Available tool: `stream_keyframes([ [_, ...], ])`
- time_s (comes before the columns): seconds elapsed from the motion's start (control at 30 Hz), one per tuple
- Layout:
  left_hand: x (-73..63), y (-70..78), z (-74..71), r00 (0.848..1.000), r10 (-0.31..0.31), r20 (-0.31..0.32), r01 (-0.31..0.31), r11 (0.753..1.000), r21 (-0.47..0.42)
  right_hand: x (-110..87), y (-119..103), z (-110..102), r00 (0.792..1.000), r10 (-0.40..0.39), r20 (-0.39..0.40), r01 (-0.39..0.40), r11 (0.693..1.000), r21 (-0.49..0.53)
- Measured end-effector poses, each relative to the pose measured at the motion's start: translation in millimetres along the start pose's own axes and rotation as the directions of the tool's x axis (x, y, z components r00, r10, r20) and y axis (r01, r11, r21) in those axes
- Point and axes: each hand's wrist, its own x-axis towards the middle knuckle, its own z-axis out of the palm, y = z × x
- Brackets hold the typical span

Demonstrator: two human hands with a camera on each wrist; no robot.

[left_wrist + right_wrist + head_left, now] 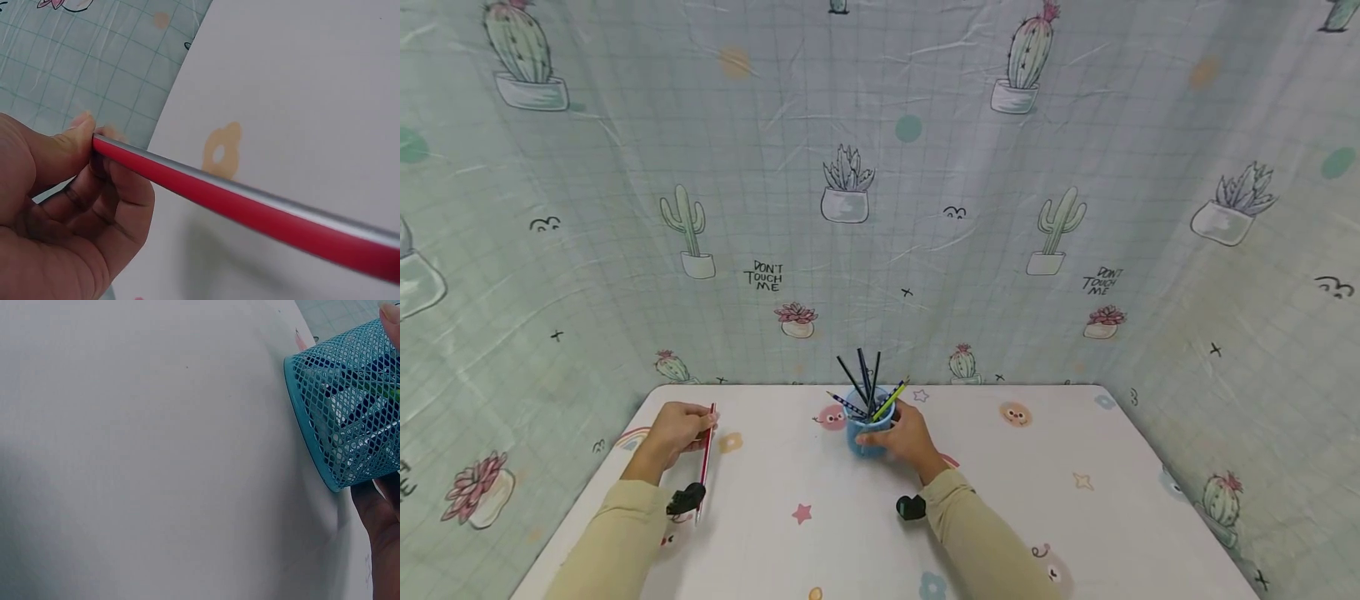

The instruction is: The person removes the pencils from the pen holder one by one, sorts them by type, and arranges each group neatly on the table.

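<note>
Between thumb and fingertips my left hand (pixel 677 430) pinches a red-and-silver striped pencil (pixel 707 457) by one end. The pencil slants back over the left side of the table, its other end toward me, and it crosses the left wrist view as a long bar (pixel 250 203). At the table's far middle, my right hand (pixel 913 443) grips a blue mesh pencil cup (pixel 854 433) from its right side. Several dark pencils (pixel 862 372) and a yellow-green one (pixel 891 400) stick up out of the cup. The right wrist view shows the cup's mesh wall (pixel 350 419) with fingers on either side.
A white table (pixel 760 492) with printed flowers, stars and faces lies under both hands. Behind it and along both sides hangs a cactus-print sheet (pixel 880 267). A dark wrist camera (pixel 687 498) overlaps the near end of the red pencil in the head view.
</note>
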Motion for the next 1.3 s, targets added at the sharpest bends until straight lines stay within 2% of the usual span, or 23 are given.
stream_keyframes([
  [0.47,4.0,-18.6,-0.1,0.998,-0.057,0.012,0.057,0.998,0.019,0.5,-2.0,-0.1,1.0,0.013,0.006,-0.013,1.0,0.002],
  [0.7,5.7,-28.1,0.2,0.999,-0.049,0.009,0.049,0.999,0.023,0.5,-2.4,0.4,1.0,0.021,0.003,-0.021,1.0,0.004],
  [1.07,1.7,-34.5,1.7,0.999,-0.039,0.004,0.039,0.998,0.046,-1.7,-2.7,-1.5,1.0,0.006,0.009,-0.006,1.0,0.02],
  [1.3,1.0,-38.3,1.8,0.997,-0.08,-0.008,0.081,0.995,0.061,-2.4,-2.7,-0.5,1.0,0.008,0.012,-0.008,1.0,0.0],
])
